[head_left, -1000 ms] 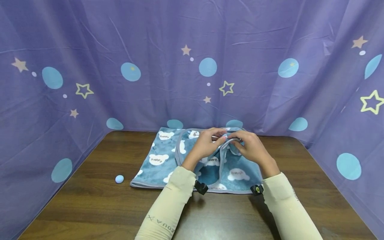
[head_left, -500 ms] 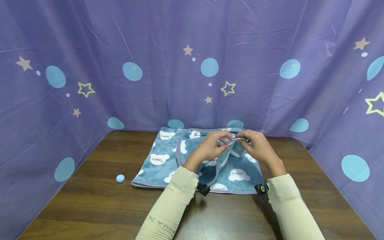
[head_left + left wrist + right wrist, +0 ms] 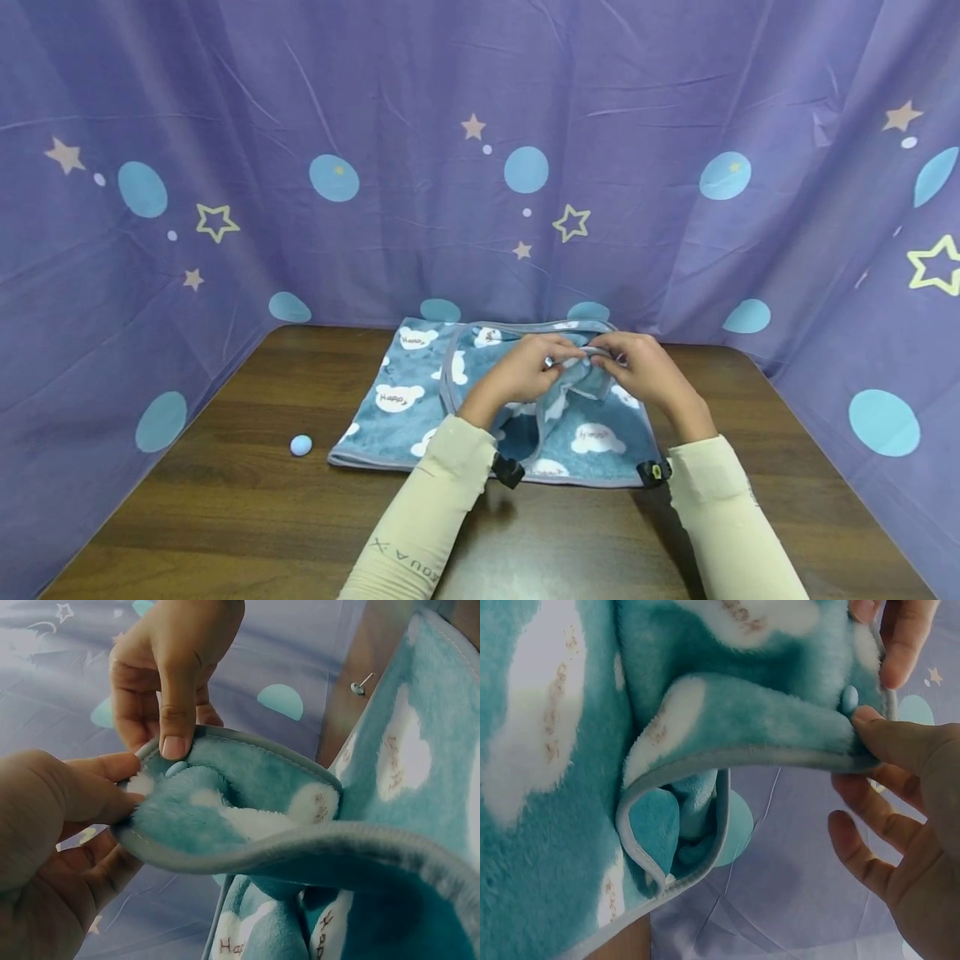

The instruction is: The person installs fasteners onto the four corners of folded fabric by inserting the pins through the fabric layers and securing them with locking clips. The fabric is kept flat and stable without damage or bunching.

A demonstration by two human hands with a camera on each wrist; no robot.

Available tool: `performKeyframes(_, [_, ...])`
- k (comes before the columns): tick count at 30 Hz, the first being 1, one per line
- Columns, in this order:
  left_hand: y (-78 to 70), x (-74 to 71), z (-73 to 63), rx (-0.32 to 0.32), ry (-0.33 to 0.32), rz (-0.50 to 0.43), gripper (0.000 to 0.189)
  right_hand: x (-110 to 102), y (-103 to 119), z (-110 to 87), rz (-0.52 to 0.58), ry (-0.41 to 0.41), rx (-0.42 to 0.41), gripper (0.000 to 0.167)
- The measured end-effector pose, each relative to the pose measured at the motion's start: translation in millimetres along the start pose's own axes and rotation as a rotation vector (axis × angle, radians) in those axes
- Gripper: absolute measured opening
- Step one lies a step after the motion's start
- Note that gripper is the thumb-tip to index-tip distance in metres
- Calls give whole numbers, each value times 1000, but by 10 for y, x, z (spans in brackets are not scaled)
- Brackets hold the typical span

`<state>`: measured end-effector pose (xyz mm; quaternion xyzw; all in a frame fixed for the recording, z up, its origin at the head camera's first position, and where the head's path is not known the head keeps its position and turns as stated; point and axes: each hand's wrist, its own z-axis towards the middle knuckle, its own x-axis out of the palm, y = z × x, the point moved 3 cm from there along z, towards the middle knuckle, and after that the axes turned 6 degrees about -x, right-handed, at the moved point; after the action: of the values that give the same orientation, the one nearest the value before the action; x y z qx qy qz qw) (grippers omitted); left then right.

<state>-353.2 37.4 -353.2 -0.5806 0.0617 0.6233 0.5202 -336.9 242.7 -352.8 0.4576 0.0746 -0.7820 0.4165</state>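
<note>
A teal fleece blanket (image 3: 397,400) with white bear shapes and grey edging lies folded on the table. Its raised edge (image 3: 262,754) is pinched by both hands. My left hand (image 3: 528,371) grips the edging from the left, thumb and fingers on either side. Close beside it, my right hand (image 3: 645,371) pinches the same fold. A small light-blue cap (image 3: 850,699) shows on the cloth right at the right thumb tip; what lies under it is hidden. The left wrist view shows the right thumb (image 3: 175,742) just above that cap.
A light-blue egg-shaped piece (image 3: 301,446) lies on the brown wooden table (image 3: 225,500), left of the blanket. In the left wrist view, a small capped pin (image 3: 358,688) lies on wood beside the blanket. A purple curtain (image 3: 420,242) with stars surrounds the table.
Both hands have shifted slightly right and lower with the raised edge. The left fingers have come onto the edging, and the fold hangs more toward the right hand.
</note>
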Motion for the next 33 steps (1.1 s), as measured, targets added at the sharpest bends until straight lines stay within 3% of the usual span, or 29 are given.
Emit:
performKeyframes(7, [79,-69,-23,-79,-32,-19,53,-53,-49,-35,-7,51,65,15])
performKeyframes(16, [321,-190,-123,-197,-97,-77,67,-92,-82,-73,-9,135,122,16])
performKeyframes(24, [709,-392,-225,-236,-233,-140,77,-232,-169,-231,-69,203,153,17])
performKeyframes(26, [815,-443,-269,-273,-259,-164,81,-275,-220,-286,-92,222,155,16])
performKeyframes(30, [1002,-482,-364,-370,-251,-224,93,-359,-318,-429,-129,262,187,13])
performKeyframes(33, [1101,-479,-421,-426,-210,-255,100,-401,-380,-541,-149,297,210,13])
